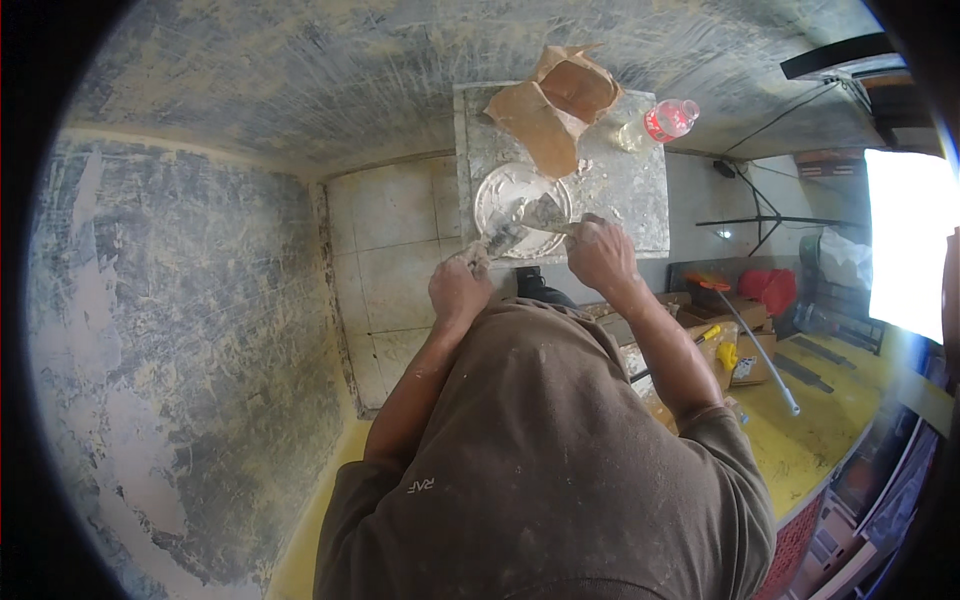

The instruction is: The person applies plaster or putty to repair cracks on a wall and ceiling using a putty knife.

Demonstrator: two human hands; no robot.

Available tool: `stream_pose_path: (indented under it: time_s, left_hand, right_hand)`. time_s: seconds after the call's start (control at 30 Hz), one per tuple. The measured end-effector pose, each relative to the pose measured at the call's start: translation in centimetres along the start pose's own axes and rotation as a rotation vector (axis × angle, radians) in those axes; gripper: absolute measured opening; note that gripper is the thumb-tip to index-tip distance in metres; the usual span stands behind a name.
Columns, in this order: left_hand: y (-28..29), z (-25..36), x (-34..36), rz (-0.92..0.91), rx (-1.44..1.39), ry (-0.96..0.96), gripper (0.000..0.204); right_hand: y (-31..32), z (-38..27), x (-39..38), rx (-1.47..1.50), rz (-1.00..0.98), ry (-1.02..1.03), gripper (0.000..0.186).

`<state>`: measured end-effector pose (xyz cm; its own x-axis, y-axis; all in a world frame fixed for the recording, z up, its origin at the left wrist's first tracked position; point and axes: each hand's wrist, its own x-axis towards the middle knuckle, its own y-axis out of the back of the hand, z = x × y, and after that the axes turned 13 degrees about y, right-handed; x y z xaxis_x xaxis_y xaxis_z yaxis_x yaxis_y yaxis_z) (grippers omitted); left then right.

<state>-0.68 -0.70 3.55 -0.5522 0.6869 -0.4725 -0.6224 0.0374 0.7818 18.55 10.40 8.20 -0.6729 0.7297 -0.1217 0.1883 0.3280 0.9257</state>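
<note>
My left hand (462, 288) is closed round the handle of a putty knife (506, 238), whose smeared blade points up to the right. From the other side my right hand (602, 255) grips a second putty knife (545, 213). Both blades are close together over the near part of a round white dish (482, 196) coated with wet white filler (520, 182). The dish rests on a grey, spattered board (640, 205). Beyond it stands a torn brown paper bag (548, 125), open at the top. A clear bottle with a red label (668, 121) is to the bag's right.
Scraped, patchy walls rise ahead and at left (220, 260). Pale floor tiles (400, 285) lie left of the board. To the right are a black metal stand (765, 218), cardboard boxes (752, 355), a long pole (765, 355) and a yellow floor (800, 440).
</note>
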Motion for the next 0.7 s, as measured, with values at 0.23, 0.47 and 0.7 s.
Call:
stream_pose_path:
  time_s: [0.23,0.47,0.7]
  left_hand:
    - [-2.3,-0.2,1.2,-0.034,-0.007,-0.025,0.031]
    - [-3.0,0.3,1.3,0.031,-0.018,-0.086,0.033]
    - [-1.1,3.0,-0.4,-0.319,-0.316,0.069,0.032]
  right_hand:
    - [0.1,-1.9,0.1,0.001,0.062,0.125,0.015]
    - [0.8,-1.0,-0.1,0.005,0.052,0.109,0.016]
    - [-0.9,-1.1,-1.2,0.079,0.18,0.049,0.014]
